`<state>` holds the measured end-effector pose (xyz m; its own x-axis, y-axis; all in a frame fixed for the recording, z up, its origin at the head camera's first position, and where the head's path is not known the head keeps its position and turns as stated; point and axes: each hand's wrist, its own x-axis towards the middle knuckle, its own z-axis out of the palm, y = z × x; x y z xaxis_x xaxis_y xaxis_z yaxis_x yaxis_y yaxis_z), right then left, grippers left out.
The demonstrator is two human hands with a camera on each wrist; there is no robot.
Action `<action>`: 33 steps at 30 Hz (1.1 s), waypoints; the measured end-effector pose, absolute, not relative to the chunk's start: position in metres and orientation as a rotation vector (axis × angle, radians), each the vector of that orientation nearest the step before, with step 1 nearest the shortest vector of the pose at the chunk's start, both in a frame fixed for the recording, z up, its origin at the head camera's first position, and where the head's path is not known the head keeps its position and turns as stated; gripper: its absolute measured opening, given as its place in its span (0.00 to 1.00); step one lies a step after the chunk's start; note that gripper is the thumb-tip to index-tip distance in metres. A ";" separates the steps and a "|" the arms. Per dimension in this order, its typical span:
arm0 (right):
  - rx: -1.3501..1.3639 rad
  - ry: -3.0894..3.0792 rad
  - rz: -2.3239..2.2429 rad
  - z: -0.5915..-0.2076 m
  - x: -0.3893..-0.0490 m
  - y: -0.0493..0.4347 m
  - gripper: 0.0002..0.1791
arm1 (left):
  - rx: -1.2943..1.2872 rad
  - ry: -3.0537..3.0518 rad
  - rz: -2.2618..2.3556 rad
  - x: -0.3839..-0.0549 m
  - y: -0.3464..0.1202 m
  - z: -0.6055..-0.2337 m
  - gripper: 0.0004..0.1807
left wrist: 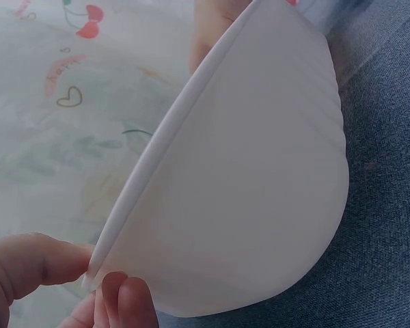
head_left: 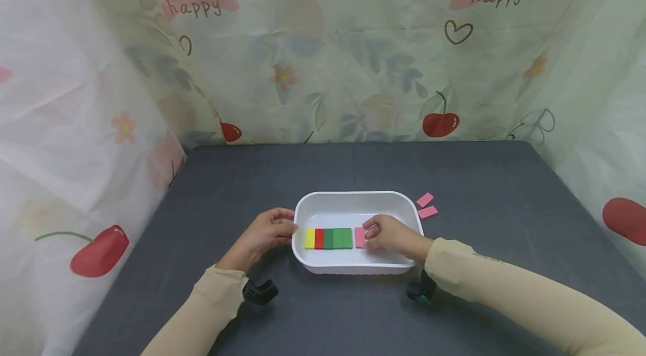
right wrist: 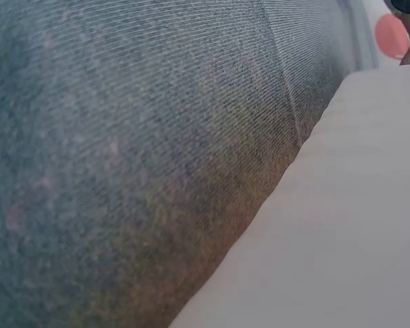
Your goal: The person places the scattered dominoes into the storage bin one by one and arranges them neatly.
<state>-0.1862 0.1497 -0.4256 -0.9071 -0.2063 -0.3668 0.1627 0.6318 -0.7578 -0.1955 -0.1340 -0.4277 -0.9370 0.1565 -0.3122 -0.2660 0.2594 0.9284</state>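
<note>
A white plastic tray [head_left: 353, 262] with rounded corners rests on the dark cloth. My left hand [head_left: 264, 235] pinches its left rim, thumb on top and fingers against the outer wall, as the left wrist view shows close up. Inside, a row of flat tiles runs from a yellow tile [head_left: 310, 239] through a red tile [head_left: 319, 239] to green tiles [head_left: 338, 239], edge to edge. Just right of them, across a small gap, my right hand [head_left: 391, 235] holds a pink tile [head_left: 359, 237] by its right side; the fingers cover part of it.
Two loose pink strips [head_left: 426, 206] lie on the dark tabletop [head_left: 479, 193], just outside the tray's upper right corner. A patterned curtain [head_left: 353, 64] hangs behind the table and along both sides. The right wrist view holds only cloth, the tray's outer wall and curtain behind.
</note>
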 end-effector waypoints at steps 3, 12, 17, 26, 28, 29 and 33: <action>-0.044 2.432 -1.190 -0.425 -0.186 0.148 0.25 | -0.103 2.189 1.727 -0.196 -0.134 -0.427 0.21; -0.051 2.428 -1.204 -0.422 -0.186 0.143 0.25 | -0.107 2.190 1.729 -0.195 -0.135 -0.426 0.22; -0.054 2.430 -1.205 -0.422 -0.186 0.142 0.25 | -0.099 2.180 1.738 -0.195 -0.135 -0.427 0.21; -0.050 2.399 -1.218 -0.410 -0.188 0.147 0.28 | -0.110 2.187 1.734 -0.195 -0.135 -0.427 0.22; -0.069 2.382 -1.257 -0.402 -0.191 0.151 0.29 | -0.115 2.186 1.734 -0.195 -0.135 -0.427 0.22; -0.075 2.375 -1.280 -0.396 -0.192 0.154 0.30 | -0.117 2.184 1.734 -0.195 -0.135 -0.427 0.22; -0.108 2.293 -1.458 -0.369 -0.198 0.170 0.33 | -0.121 2.181 1.730 -0.195 -0.135 -0.426 0.22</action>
<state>-0.1979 0.1705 -0.3685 -0.9092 -0.2836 -0.3047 0.1554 0.4477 -0.8806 -0.1952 -0.1348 -0.4261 -0.9338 0.1504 -0.3246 -0.2819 0.2493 0.9265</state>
